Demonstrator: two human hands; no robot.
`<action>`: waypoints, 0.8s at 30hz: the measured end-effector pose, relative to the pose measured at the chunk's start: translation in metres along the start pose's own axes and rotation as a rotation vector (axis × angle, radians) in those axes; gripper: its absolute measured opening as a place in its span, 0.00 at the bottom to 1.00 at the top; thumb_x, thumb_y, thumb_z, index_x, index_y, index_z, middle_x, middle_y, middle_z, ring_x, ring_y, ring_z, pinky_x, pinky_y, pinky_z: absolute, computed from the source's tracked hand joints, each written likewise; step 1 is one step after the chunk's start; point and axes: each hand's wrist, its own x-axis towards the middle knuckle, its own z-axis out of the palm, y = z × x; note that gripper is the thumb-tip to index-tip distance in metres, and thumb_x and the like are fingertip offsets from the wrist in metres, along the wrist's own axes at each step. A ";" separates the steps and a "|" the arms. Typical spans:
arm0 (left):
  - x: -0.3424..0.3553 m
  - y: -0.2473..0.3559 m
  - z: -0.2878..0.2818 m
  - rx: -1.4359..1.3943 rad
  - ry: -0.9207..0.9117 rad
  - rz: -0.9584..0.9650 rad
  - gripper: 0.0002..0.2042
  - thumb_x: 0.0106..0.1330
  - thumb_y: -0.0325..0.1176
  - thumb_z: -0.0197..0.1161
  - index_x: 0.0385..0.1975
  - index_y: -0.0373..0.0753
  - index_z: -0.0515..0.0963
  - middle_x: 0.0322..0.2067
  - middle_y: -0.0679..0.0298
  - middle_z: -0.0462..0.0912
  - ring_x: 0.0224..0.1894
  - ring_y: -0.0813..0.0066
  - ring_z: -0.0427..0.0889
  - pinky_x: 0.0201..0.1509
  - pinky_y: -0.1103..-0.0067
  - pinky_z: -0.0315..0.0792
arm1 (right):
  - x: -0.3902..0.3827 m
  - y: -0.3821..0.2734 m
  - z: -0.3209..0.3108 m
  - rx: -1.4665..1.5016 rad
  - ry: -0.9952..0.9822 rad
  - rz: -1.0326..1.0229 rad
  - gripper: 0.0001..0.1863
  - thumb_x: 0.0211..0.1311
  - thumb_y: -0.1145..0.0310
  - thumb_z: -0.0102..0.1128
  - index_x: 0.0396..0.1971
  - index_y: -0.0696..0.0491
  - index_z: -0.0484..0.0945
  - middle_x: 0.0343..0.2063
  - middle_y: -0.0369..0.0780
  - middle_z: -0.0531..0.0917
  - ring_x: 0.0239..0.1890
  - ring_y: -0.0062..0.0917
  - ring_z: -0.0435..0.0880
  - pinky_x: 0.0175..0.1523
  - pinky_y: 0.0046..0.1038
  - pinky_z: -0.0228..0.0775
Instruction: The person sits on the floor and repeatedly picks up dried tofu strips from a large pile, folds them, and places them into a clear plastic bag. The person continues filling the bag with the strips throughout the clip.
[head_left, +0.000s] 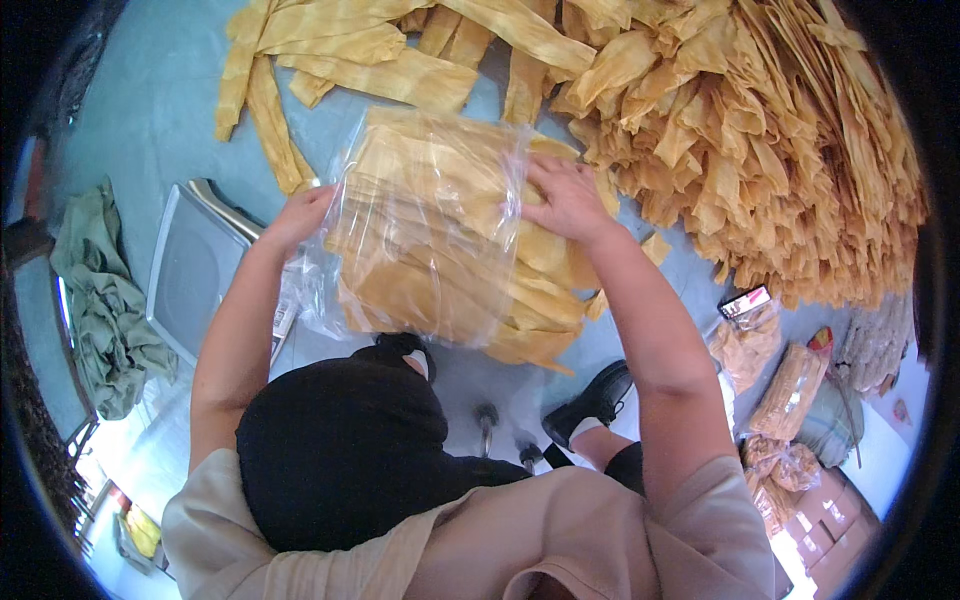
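A clear plastic bag lies in front of me, drawn around a stack of yellow, wrinkled dried sheets that look like tofu skin. The stack's right end sticks out of the bag's mouth. At the bag's left side, my left hand is closed on the plastic, its fingertips partly hidden. My right hand grips the rim of the bag's mouth at the upper right, thumb and fingers reaching over plastic and sheets.
A big heap of the same sheets fills the far right; loose strips lie ahead. To my left are a grey weighing scale and green cloth. A phone, filled bags and cartons stand at right.
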 end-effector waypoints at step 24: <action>-0.011 0.094 0.107 1.012 0.268 0.881 0.25 0.65 0.49 0.49 0.62 0.49 0.65 0.66 0.60 0.58 0.69 0.57 0.52 0.70 0.55 0.41 | -0.011 -0.048 0.037 -0.297 0.094 0.076 0.37 0.56 0.40 0.51 0.65 0.37 0.59 0.68 0.43 0.52 0.70 0.40 0.47 0.69 0.54 0.32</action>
